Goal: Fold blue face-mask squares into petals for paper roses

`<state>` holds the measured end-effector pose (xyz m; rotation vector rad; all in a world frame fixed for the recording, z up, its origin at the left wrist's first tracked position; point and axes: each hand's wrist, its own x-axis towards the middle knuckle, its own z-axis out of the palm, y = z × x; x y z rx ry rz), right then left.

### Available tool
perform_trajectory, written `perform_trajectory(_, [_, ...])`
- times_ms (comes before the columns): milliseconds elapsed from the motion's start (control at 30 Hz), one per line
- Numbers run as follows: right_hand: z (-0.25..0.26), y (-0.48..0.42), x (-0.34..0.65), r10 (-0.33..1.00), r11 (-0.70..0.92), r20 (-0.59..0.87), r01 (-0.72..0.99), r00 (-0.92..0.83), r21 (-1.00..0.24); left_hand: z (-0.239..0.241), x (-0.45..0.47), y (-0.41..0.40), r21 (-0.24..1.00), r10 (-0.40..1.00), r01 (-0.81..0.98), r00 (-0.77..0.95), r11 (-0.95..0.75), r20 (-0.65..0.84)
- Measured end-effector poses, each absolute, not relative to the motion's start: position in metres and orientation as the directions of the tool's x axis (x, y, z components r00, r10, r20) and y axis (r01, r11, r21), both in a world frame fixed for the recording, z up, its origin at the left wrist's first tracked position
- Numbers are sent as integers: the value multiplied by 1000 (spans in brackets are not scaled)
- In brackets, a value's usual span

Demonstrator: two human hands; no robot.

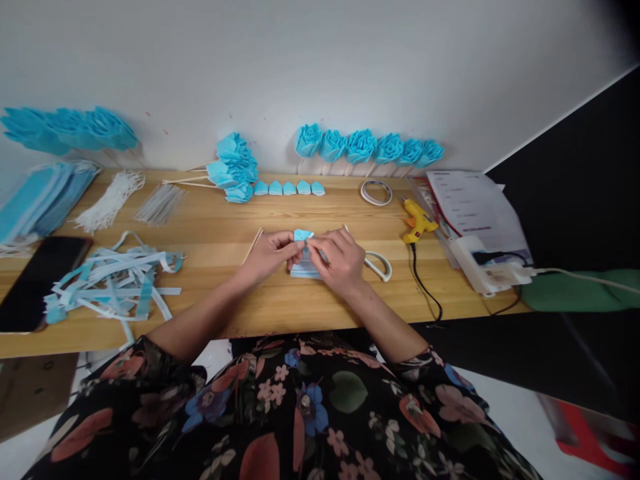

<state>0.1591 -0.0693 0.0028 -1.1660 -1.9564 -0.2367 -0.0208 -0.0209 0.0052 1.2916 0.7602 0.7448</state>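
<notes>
Between my two hands is a small folded blue piece, which looks like mask fabric. My left hand pinches its left side between thumb and fingers. From the right, my right hand closes its fingertips on the lower right edge of the same piece. Under the hands lies a pale blue pleated face mask piece, partly hidden by the right hand. Scissors lie just right of my right hand, only a handle showing. Thin wooden sticks rest beside my left hand.
Folded blue petals line the back, near fabric roses against the wall. A tape roll, yellow glue gun and power strip are right. Left lie mask strips, a phone, wires and masks.
</notes>
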Motion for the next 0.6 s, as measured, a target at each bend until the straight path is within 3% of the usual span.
perform_trajectory(167, [3,-68,159,663,537,716,806,-219,-250,3,-20,-20,968,817,-128,566,214,-105])
perform_trajectory(333, [5,-70,160,668,570,712,763,-215,-304,-2,-21,-16,970,830,-139,550,199,-91])
perform_trajectory(467, [4,-68,165,756,518,655,634,-24,-574,-1,-22,-15,979,838,-96,536,181,-103])
perform_trajectory(600, [-2,-63,168,919,333,381,318,101,-888,6,-22,-17,989,838,-7,532,149,-123])
